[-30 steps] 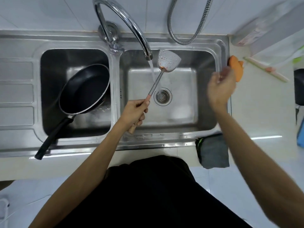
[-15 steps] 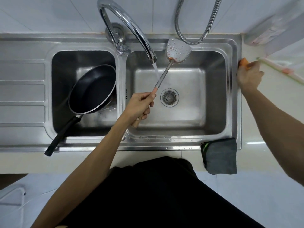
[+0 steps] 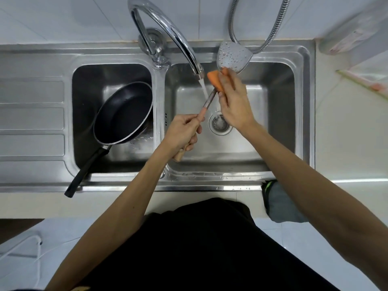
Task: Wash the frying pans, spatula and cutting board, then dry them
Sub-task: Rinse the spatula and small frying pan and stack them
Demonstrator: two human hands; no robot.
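Note:
My left hand (image 3: 182, 133) grips the wooden handle of a metal spatula (image 3: 233, 56), whose wet blade points up toward the back of the right sink basin (image 3: 273, 127). My right hand (image 3: 233, 101) holds an orange sponge (image 3: 215, 79) against the spatula's neck, just below the blade. Water runs from the tap (image 3: 178, 38) beside the sponge. A black frying pan (image 3: 123, 113) leans tilted in the left basin, its handle sticking out over the front rim.
A grey cloth (image 3: 283, 204) hangs over the counter's front edge at the right. A shower hose (image 3: 268, 28) loops down behind the sink. The drain (image 3: 219, 123) sits under my hands. A ribbed draining board (image 3: 31, 118) lies at the left.
My right hand took the orange sponge from the counter at the sink's right edge and brought it left to the spatula. The left hand kept its hold on the handle.

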